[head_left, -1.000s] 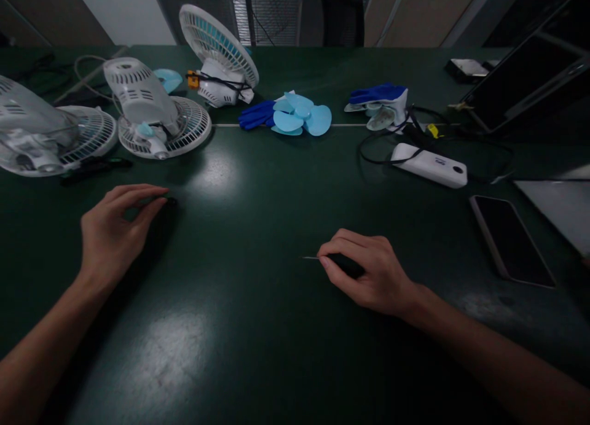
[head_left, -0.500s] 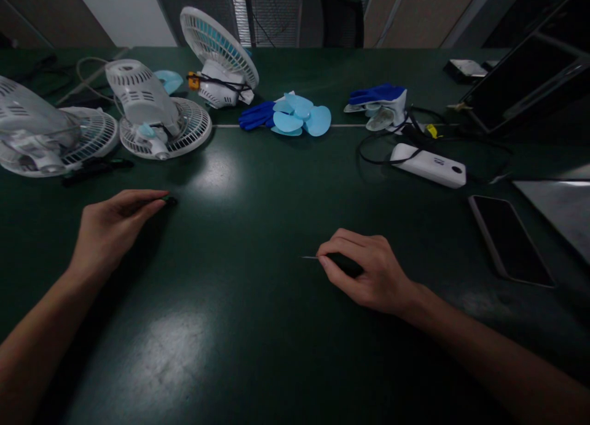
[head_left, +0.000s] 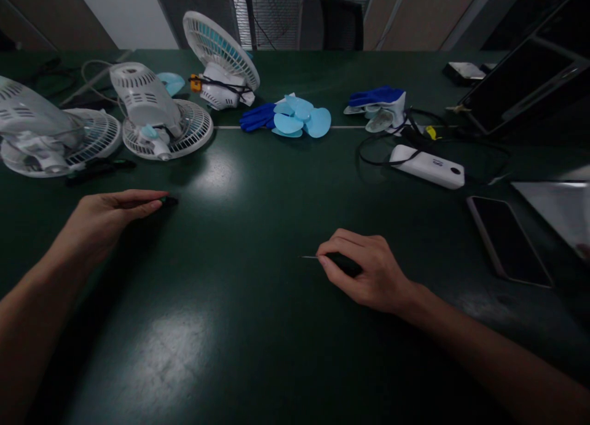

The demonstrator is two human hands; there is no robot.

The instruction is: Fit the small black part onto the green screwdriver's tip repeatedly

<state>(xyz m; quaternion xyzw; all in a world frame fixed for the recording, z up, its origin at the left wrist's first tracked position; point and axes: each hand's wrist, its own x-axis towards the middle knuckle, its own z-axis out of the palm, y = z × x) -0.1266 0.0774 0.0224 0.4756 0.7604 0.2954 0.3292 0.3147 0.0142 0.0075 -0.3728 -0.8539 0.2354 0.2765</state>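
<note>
On the left of the dark green table, my left hand (head_left: 113, 213) is closed in a pinch on a small black-and-green piece (head_left: 170, 201); the fingers hide much of it, and its kind is unclear. My right hand (head_left: 364, 268), near the middle of the table, pinches a thin metal rod (head_left: 308, 257). Its tip points left, and the rest is hidden in the fingers. Beyond my left hand lies a black-and-green tool (head_left: 99, 170), next to the white fans.
Three white fans (head_left: 168, 127) stand or lie at the back left. Light blue fan blades (head_left: 302, 115) rest by a blue glove (head_left: 258, 116). Another glove (head_left: 380, 105), a white power bank (head_left: 428, 166) with a black cable, and a phone (head_left: 509, 241) are to the right.
My left wrist and forearm have shifted a little left and flattened, with the small piece still pinched. My right hand stays almost in place. The view has tilted very slightly.
</note>
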